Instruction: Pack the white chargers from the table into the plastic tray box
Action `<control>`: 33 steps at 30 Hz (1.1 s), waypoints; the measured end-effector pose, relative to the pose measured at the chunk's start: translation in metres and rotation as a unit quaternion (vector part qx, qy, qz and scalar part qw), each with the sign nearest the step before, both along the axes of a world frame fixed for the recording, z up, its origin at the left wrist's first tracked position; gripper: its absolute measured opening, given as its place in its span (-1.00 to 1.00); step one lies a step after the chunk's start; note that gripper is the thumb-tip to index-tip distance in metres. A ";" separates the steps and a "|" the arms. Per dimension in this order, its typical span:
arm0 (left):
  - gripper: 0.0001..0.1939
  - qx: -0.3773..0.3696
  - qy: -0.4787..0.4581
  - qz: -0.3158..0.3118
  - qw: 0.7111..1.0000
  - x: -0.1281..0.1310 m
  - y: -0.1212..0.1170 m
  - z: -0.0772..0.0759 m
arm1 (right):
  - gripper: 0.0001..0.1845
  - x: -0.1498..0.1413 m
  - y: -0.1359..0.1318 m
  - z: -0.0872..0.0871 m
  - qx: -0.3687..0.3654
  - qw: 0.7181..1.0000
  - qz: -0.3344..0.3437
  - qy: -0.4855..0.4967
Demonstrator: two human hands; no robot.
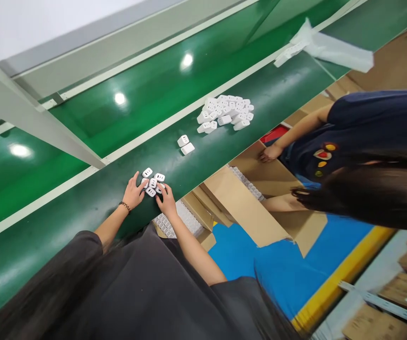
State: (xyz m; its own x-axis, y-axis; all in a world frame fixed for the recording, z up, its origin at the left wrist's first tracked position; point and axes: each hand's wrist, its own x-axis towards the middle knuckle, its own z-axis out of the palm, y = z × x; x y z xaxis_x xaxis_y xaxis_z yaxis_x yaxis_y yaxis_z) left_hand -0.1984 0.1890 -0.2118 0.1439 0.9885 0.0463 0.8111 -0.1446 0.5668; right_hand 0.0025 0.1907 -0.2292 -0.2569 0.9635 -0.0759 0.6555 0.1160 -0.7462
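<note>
Both my hands rest around a small cluster of white plug chargers [152, 182] with dark port slots on the green work surface. My left hand [134, 192], a dark coiled band at its wrist, lies at the cluster's left side. Its fingers are spread, and the thumb side touches a charger. On the right side, my right hand [168, 203] has its thumb and fingers around another charger [160, 188], which they partly cover. Two more chargers [187, 148] lie close together a little farther up the surface.
A larger heap of white chargers [226, 112] lies farther along the green bench [118, 160]. White plastic wrap [341, 49] lies at the far end. To the right, a co-worker [373, 123] reaches into an open cardboard box [249, 208]. Another box of packed pieces [189, 219] stands beside my right forearm.
</note>
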 end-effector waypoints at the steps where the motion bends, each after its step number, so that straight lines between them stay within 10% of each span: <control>1: -0.47 -0.010 -0.008 0.003 1.000 -0.002 -0.003 -0.001 | -0.39 0.001 -0.002 -0.001 0.001 1.000 -0.001 0.009; 17: -0.38 -0.076 -0.092 -0.028 0.992 -0.017 0.031 0.018 | -0.40 0.006 0.037 0.023 -0.047 0.993 -0.099 0.040; 25: -0.53 -0.104 -0.072 0.003 0.992 -0.002 0.092 0.021 | -0.59 -0.004 0.092 0.018 -0.082 0.996 -0.016 0.026; 33: -0.70 -0.152 -0.091 0.076 0.981 -0.043 0.085 0.018 | -0.59 0.052 0.082 0.011 -0.154 0.985 -0.055 0.057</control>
State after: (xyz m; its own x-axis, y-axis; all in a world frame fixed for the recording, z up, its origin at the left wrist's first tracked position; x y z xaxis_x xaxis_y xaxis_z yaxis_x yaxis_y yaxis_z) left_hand -0.2417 0.2745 -0.1940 0.0108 0.9699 -0.2433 0.6920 0.1684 0.7020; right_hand 0.0544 0.2731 -0.2178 -0.1766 0.9214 -0.3463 0.5612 -0.1948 -0.8045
